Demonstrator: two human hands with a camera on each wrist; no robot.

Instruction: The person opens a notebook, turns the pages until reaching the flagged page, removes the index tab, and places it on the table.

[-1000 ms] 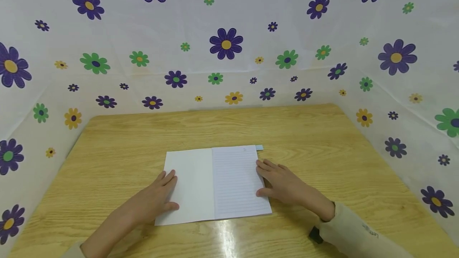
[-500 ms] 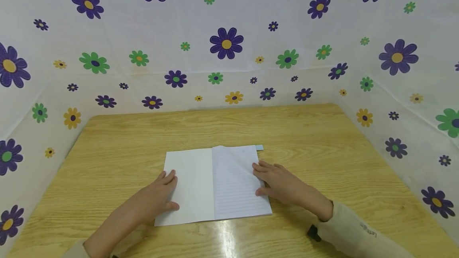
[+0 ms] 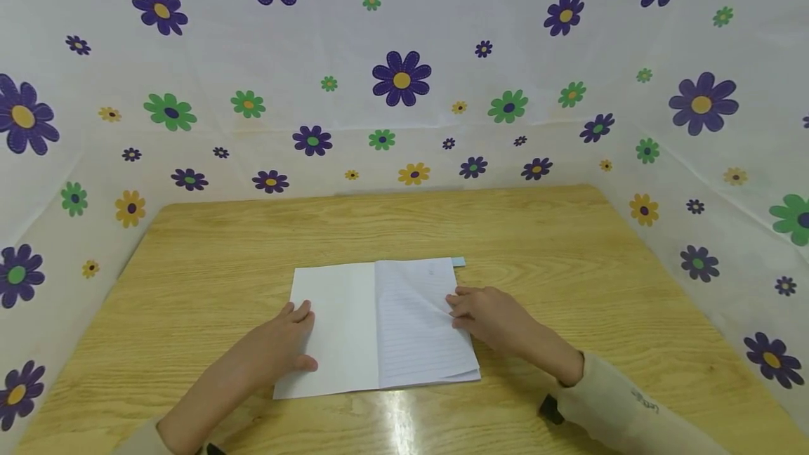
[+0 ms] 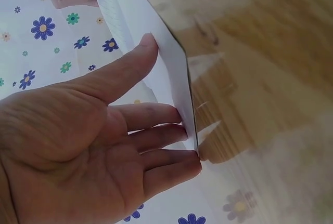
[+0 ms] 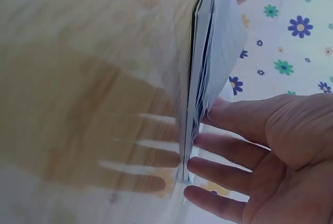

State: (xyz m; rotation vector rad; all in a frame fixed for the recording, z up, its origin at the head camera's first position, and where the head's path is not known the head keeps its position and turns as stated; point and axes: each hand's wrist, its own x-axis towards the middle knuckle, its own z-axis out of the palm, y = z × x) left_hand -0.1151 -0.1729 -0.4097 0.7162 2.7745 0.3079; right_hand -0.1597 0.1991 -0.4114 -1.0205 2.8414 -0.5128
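Observation:
An open notebook (image 3: 344, 335) lies on the wooden table, blank on its left side and lined on its right. My left hand (image 3: 278, 343) rests on the outer edge of the blank side, fingers extended and thumb apart, as the left wrist view also shows. At the right edge, my right hand (image 3: 496, 318) pinches the lined page (image 3: 413, 335) between thumb and fingers. That page is creased toward the pinch, and its lower corner stands off the sheets beneath. Seen from the right wrist, the page edge (image 5: 221, 52) bends up by the thumb.
A light blue tab (image 3: 459, 262) sticks out at the notebook's top right corner. The wooden table (image 3: 379, 227) extends around the notebook. White cloth (image 3: 278, 48) with printed flowers stands behind the table and along both sides.
My right thumb has moved up toward the fingers, which now pinch the lined page. The page has gone from flat to creased, its lower corner lifted. My left hand stays in place.

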